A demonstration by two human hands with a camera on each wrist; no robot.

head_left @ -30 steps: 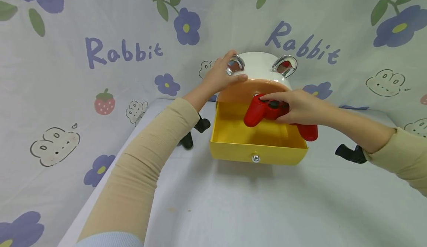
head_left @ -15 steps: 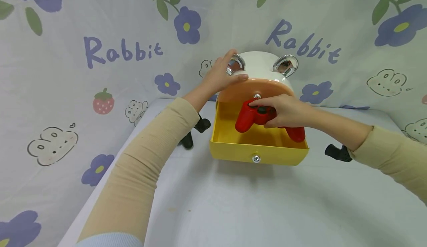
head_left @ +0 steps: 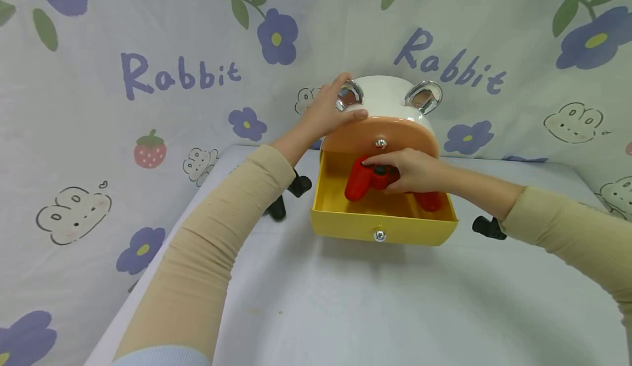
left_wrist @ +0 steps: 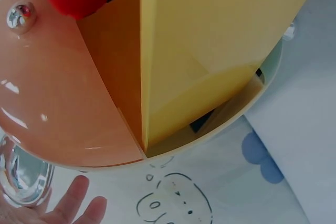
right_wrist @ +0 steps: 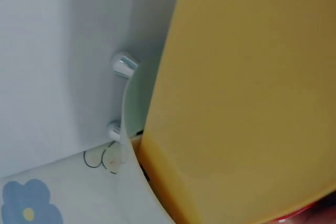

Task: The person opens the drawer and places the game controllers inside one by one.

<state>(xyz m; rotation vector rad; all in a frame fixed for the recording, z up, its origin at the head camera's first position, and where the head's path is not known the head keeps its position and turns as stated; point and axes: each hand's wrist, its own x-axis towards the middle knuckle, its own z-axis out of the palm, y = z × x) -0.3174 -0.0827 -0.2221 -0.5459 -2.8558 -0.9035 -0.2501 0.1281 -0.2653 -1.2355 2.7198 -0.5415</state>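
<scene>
My right hand grips a red game controller, thumb and fingers round its middle. The controller is down inside the pulled-out yellow drawer, which has a silver knob on its front. The drawer belongs to a small rounded white cabinet with silver ears and a peach upper drawer front. My left hand rests on the cabinet's top left beside the left ear, thumb along the front rim. In the left wrist view its fingers are stretched out. Most of the right hand is hidden behind the drawer in the right wrist view.
The cabinet stands on silver feet on a white-covered table, close to a printed cloth backdrop. Black objects show beside the left forearm and under the right wrist.
My right hand has moved left and down, bringing the controller from above the drawer's right side into the drawer. The left hand has stayed in place on the cabinet.
</scene>
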